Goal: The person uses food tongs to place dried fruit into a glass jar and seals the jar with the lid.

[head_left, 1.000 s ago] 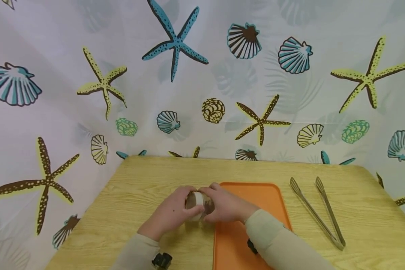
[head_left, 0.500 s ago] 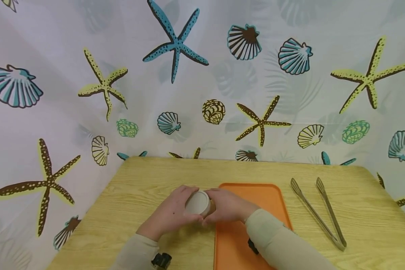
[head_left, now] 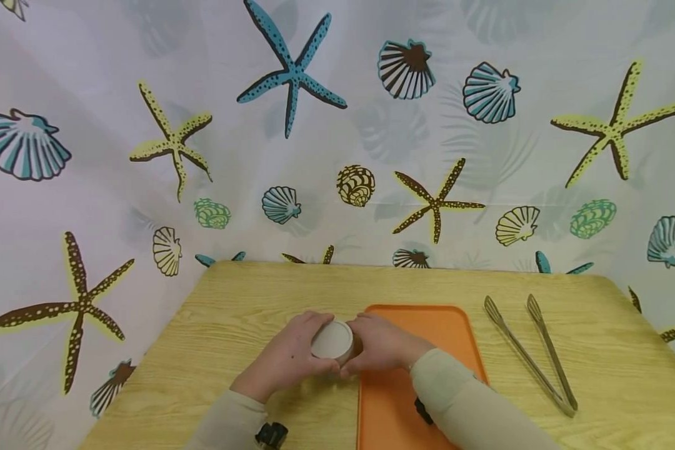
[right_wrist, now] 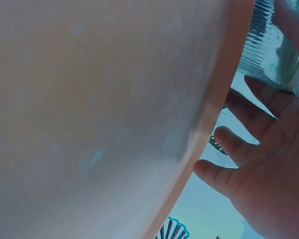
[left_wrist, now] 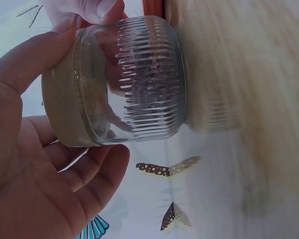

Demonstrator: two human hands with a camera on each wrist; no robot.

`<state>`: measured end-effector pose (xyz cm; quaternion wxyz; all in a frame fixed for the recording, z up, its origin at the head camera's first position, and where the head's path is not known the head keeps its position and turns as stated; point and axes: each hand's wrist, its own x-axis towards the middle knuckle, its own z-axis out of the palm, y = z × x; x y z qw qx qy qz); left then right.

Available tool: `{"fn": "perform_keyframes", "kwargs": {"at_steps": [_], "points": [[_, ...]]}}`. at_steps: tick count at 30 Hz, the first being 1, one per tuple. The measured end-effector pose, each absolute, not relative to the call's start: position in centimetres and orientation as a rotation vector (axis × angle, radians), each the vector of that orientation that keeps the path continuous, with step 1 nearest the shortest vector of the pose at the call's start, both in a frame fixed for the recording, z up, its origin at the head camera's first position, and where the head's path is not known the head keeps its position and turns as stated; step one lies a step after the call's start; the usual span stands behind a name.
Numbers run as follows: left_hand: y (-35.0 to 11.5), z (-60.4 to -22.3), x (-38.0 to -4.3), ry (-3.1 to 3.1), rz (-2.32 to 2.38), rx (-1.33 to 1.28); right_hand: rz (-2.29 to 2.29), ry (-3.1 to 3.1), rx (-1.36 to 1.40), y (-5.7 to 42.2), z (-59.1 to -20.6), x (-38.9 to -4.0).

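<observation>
A clear ribbed glass jar [left_wrist: 152, 82] with a pale lid [head_left: 332, 339] stands upright on the wooden table, just left of the orange tray. My left hand [head_left: 285, 357] holds it from the left, thumb and fingers around the lid's side. From the right, my right hand [head_left: 384, 344] holds the jar's other side, its forearm passing over the tray. In the right wrist view, the right thumb and forefinger are at the glass while the other fingers spread out below. The jar appears see-through, with no clear contents visible.
An orange tray [head_left: 419, 320] lies to the right of the jar. Farther right, metal tongs [head_left: 552, 357] lie spread on the wooden table [head_left: 247, 294]. A white curtain [head_left: 326, 150] printed with starfish and shells hangs behind and at both sides.
One second ago the jar was tipped with its lid facing left. It has since been turned upright, lid up, between both hands. Tray and tongs have stayed put.
</observation>
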<state>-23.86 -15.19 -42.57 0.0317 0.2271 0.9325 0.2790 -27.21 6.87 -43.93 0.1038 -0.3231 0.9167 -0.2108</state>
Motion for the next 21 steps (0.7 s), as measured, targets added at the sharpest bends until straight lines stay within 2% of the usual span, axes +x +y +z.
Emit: {"fn": "perform_keyframes", "kwargs": {"at_steps": [11,15,21], "points": [[-17.0,-42.9,-23.3,2.855,0.892,0.594,-0.510,2.807,-0.978,7.7,-42.3,-25.9],[-17.4,-42.9,-23.2,2.900,0.873,0.570,-0.467,2.937,-0.955,10.5,-41.3,-25.1],[-17.5,-42.3,-22.9,3.054,0.693,0.724,-0.329,3.203,-0.817,17.1,-40.5,-23.0]]}}
